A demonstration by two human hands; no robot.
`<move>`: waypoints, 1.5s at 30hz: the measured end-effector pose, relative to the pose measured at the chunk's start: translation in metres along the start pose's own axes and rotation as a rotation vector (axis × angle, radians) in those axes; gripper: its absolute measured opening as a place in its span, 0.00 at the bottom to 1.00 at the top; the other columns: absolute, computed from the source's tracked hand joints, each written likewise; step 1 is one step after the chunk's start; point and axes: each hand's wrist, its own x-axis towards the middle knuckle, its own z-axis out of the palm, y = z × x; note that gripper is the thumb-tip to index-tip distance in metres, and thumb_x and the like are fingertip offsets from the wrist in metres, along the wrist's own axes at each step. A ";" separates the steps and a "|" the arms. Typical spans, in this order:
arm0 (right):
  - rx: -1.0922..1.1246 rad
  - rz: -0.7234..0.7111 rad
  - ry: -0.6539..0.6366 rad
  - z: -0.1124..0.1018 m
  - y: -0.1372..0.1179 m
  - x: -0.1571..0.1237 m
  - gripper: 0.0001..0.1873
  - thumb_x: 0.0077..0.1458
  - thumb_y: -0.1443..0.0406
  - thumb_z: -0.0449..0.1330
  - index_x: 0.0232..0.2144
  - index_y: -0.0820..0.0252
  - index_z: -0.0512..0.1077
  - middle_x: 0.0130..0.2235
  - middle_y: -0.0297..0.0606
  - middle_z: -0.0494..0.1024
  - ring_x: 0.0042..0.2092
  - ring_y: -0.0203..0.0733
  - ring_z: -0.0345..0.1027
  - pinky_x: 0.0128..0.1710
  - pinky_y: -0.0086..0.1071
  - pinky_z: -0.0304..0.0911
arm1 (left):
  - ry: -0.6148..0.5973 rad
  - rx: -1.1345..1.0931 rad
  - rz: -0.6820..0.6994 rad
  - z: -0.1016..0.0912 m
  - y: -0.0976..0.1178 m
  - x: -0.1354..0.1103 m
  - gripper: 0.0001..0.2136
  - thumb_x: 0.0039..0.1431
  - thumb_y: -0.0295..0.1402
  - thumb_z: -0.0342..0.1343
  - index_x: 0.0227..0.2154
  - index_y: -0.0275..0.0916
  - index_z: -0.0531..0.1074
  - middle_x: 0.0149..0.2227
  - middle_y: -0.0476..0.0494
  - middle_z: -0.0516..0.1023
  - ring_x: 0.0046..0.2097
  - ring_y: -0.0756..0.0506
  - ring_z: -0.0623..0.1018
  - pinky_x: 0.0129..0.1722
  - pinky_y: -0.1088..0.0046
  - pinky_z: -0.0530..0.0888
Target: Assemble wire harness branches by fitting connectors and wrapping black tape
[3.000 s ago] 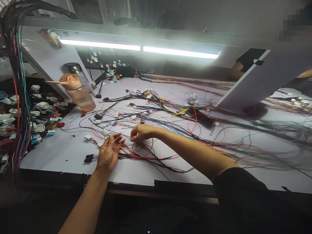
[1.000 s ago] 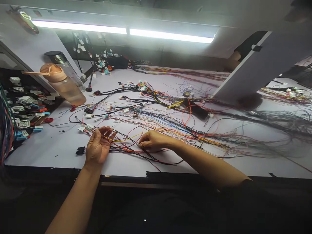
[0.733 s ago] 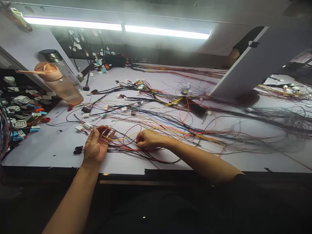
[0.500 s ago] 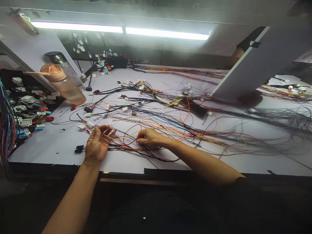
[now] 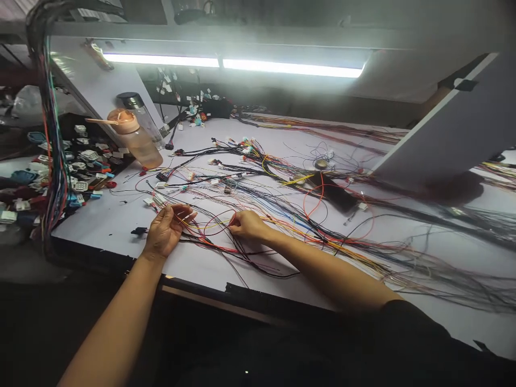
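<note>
My left hand (image 5: 166,232) rests palm-up near the front left of the white table (image 5: 121,231), its fingers curled round a few thin wires (image 5: 209,228) that run to the right. My right hand (image 5: 246,224) lies a short way to the right, fingers pinched on the same red, yellow and black wires where they loop. A small white connector (image 5: 157,200) sits just beyond the left hand's fingertips, and a black connector (image 5: 139,231) lies to its left.
A mass of coloured harness wires (image 5: 306,199) covers the table. A peach water bottle (image 5: 135,138) and a clear bottle (image 5: 141,113) stand at the back left. A tray of connectors (image 5: 80,166) and a hanging wire bundle (image 5: 52,134) are on the left; a white panel (image 5: 447,134) leans right.
The view has swung right and tilted. My right hand has drawn back along the wires toward the left hand and then settled; the left hand has kept its hold in place.
</note>
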 end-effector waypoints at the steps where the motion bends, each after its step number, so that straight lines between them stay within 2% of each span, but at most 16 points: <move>1: 0.011 -0.004 -0.014 -0.001 0.002 0.001 0.09 0.51 0.68 0.60 0.36 0.62 0.77 0.33 0.36 0.80 0.35 0.35 0.71 0.32 0.24 0.57 | 0.002 0.009 0.006 0.001 0.000 -0.001 0.14 0.57 0.43 0.60 0.34 0.35 0.76 0.36 0.40 0.79 0.42 0.43 0.78 0.52 0.52 0.73; 6: 0.077 -0.048 -0.110 0.000 0.007 0.004 0.12 0.54 0.63 0.59 0.40 0.59 0.77 0.32 0.32 0.80 0.31 0.31 0.71 0.28 0.22 0.57 | 0.017 0.070 0.047 0.005 -0.001 -0.007 0.14 0.56 0.43 0.60 0.34 0.35 0.75 0.35 0.39 0.80 0.41 0.42 0.80 0.51 0.54 0.73; 10: 0.088 -0.071 -0.113 0.007 -0.002 -0.003 0.12 0.54 0.61 0.59 0.40 0.54 0.78 0.36 0.31 0.81 0.35 0.33 0.72 0.30 0.22 0.58 | 0.005 0.163 0.059 0.011 -0.001 -0.010 0.16 0.56 0.46 0.59 0.33 0.35 0.75 0.36 0.37 0.80 0.42 0.41 0.80 0.51 0.56 0.73; 14: 0.031 -0.044 -0.073 0.011 -0.016 -0.012 0.13 0.55 0.59 0.57 0.40 0.52 0.79 0.37 0.31 0.81 0.36 0.35 0.71 0.32 0.24 0.58 | -0.087 0.404 0.051 0.013 0.000 -0.013 0.20 0.58 0.50 0.55 0.34 0.35 0.75 0.37 0.36 0.80 0.42 0.41 0.79 0.46 0.62 0.75; 17: -0.057 -0.009 -0.028 0.013 -0.022 -0.014 0.13 0.55 0.59 0.57 0.40 0.51 0.79 0.36 0.32 0.81 0.38 0.37 0.71 0.33 0.26 0.58 | -0.194 0.652 0.045 0.008 0.001 -0.015 0.21 0.60 0.50 0.51 0.36 0.36 0.76 0.39 0.37 0.80 0.40 0.42 0.79 0.40 0.67 0.76; 19: -0.131 0.014 0.000 0.014 -0.023 -0.013 0.14 0.54 0.60 0.57 0.41 0.49 0.78 0.37 0.32 0.81 0.39 0.38 0.72 0.35 0.27 0.58 | -0.274 0.732 0.060 0.003 0.001 -0.016 0.21 0.61 0.50 0.50 0.37 0.36 0.76 0.40 0.38 0.80 0.40 0.43 0.78 0.39 0.68 0.75; 23: -0.297 0.042 0.022 0.013 -0.030 -0.015 0.14 0.52 0.62 0.58 0.41 0.48 0.78 0.40 0.34 0.80 0.42 0.42 0.72 0.37 0.30 0.59 | -0.368 0.758 0.085 -0.004 0.000 -0.017 0.21 0.62 0.50 0.49 0.36 0.38 0.77 0.38 0.40 0.79 0.38 0.44 0.78 0.40 0.68 0.76; 27: -0.448 0.028 0.018 0.011 -0.042 -0.020 0.13 0.52 0.62 0.56 0.38 0.51 0.79 0.46 0.38 0.78 0.45 0.46 0.72 0.37 0.32 0.60 | -0.374 0.773 0.117 -0.006 -0.003 -0.017 0.21 0.62 0.50 0.48 0.36 0.38 0.76 0.39 0.40 0.79 0.40 0.43 0.78 0.43 0.66 0.75; 31: -0.535 0.024 -0.016 0.011 -0.053 -0.022 0.14 0.53 0.61 0.55 0.37 0.56 0.79 0.44 0.43 0.79 0.44 0.49 0.73 0.38 0.35 0.61 | -0.361 0.761 0.165 -0.004 -0.005 -0.017 0.20 0.63 0.50 0.47 0.35 0.38 0.74 0.42 0.40 0.80 0.45 0.42 0.77 0.51 0.64 0.72; 35: -0.560 0.068 -0.051 0.015 -0.059 -0.017 0.13 0.51 0.64 0.56 0.36 0.59 0.79 0.41 0.46 0.80 0.43 0.50 0.74 0.39 0.36 0.62 | -0.340 0.786 0.168 0.000 -0.003 -0.019 0.20 0.62 0.51 0.47 0.31 0.39 0.71 0.42 0.39 0.80 0.45 0.41 0.77 0.48 0.65 0.72; 40: -0.532 0.167 -0.055 0.016 -0.055 -0.011 0.14 0.47 0.63 0.60 0.37 0.59 0.79 0.39 0.46 0.81 0.42 0.50 0.74 0.36 0.34 0.63 | -0.388 0.826 0.181 0.000 -0.004 -0.017 0.20 0.62 0.51 0.47 0.30 0.39 0.70 0.42 0.39 0.79 0.45 0.42 0.77 0.48 0.65 0.72; 45: -0.496 0.198 -0.021 0.013 -0.048 -0.014 0.15 0.52 0.58 0.59 0.39 0.53 0.78 0.41 0.42 0.81 0.44 0.48 0.74 0.38 0.34 0.64 | -0.395 0.875 0.180 -0.003 -0.007 -0.016 0.19 0.62 0.51 0.47 0.31 0.40 0.70 0.42 0.40 0.79 0.43 0.43 0.77 0.47 0.66 0.72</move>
